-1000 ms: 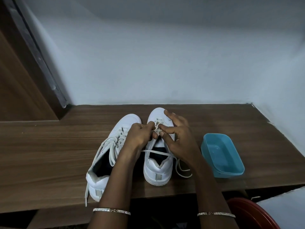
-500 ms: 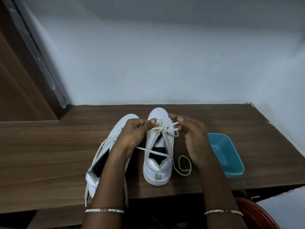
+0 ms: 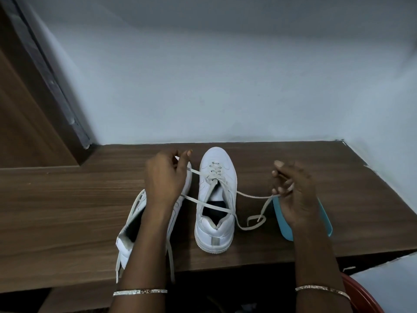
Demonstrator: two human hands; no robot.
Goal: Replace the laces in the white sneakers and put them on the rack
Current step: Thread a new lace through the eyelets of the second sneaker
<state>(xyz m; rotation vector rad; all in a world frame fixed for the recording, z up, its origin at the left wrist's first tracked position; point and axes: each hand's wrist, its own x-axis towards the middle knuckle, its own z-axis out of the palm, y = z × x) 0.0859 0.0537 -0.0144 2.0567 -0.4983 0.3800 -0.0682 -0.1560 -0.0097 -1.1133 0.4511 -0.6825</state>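
Observation:
Two white sneakers stand on the wooden shelf (image 3: 67, 211), toes pointing away from me. The right sneaker (image 3: 216, 208) has a white lace (image 3: 250, 196) threaded through its front eyelets, and both lace ends are pulled out sideways. My left hand (image 3: 165, 179) pinches one lace end, left of the toe. My right hand (image 3: 293, 193) grips the other end to the right of the shoe, and slack from it loops on the shelf. My left forearm hides much of the left sneaker (image 3: 133, 231), whose loose lace hangs over the front edge.
A light blue plastic tub (image 3: 325, 220) sits on the shelf behind my right hand. A red basin (image 3: 365, 297) is below the shelf at the bottom right. A pale wall closes the back and right; a wooden panel stands at the left.
Both hands moved apart from the middle of the right sneaker, drawing the two lace ends out to the left and right. The lace is now stretched across the shoe's opening.

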